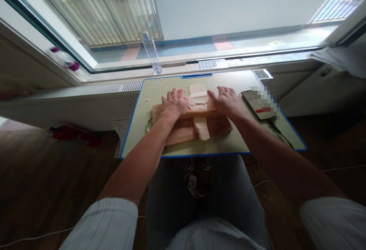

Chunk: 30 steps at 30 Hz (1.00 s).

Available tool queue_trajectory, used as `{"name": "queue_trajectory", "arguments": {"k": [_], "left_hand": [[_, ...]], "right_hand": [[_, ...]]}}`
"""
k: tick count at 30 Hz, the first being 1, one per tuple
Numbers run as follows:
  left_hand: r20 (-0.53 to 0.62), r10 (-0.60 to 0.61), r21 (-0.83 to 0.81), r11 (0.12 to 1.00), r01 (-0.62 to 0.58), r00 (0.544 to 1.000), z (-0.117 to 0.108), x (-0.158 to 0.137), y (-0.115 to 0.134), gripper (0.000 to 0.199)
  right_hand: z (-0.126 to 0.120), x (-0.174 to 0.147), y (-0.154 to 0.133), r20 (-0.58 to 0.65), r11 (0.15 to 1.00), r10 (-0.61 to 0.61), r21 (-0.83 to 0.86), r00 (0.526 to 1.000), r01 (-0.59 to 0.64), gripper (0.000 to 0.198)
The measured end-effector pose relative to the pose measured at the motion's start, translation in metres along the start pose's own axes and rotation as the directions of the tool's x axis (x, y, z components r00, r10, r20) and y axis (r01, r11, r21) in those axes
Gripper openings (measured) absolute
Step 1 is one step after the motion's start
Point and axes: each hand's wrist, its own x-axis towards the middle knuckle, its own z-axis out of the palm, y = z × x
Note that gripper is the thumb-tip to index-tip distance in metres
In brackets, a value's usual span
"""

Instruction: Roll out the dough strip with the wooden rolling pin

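Observation:
A wooden rolling pin (200,113) lies crosswise over a long pale strip of dough (198,92). My left hand (175,104) rests palm-down on the pin's left part, its fingers stretched forward and apart. On the right part lies the palm of my right hand (228,102), fingers spread toward the window and thumb pointing inward. Both ends of the pin are hidden beneath the hands. Beneath the dough is a reddish-brown wooden board (183,130), with a metal handle at its left end. The near end of the dough hangs over the board's front edge.
A small pale table (143,143) with blue edging carries the board. At its right lies a partly blurred dark device (256,105) with a cable. A clear bottle (152,53) stands on the windowsill, and a bottle with purple parts (65,58) is at left.

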Motion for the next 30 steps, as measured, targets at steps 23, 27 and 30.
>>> {"name": "queue_trajectory", "arguments": {"k": [23, 27, 30], "left_hand": [[-0.104, 0.019, 0.026, 1.000, -0.017, 0.994, 0.011, -0.070, 0.000, 0.058], [-0.071, 0.027, -0.004, 1.000, -0.027, 0.997, 0.010, -0.061, -0.002, 0.058], [0.030, 0.013, -0.036, 0.999, -0.012, 0.999, 0.008, -0.044, -0.004, 0.063]], "right_hand": [[0.009, -0.076, -0.001, -0.066, 0.984, -0.018, -0.179, 0.998, 0.006, 0.075], [0.005, -0.069, -0.001, 0.000, 0.988, -0.006, -0.154, 1.000, 0.006, 0.076], [0.002, -0.055, -0.001, 0.034, 0.990, -0.012, -0.141, 0.999, 0.016, 0.079]]}}
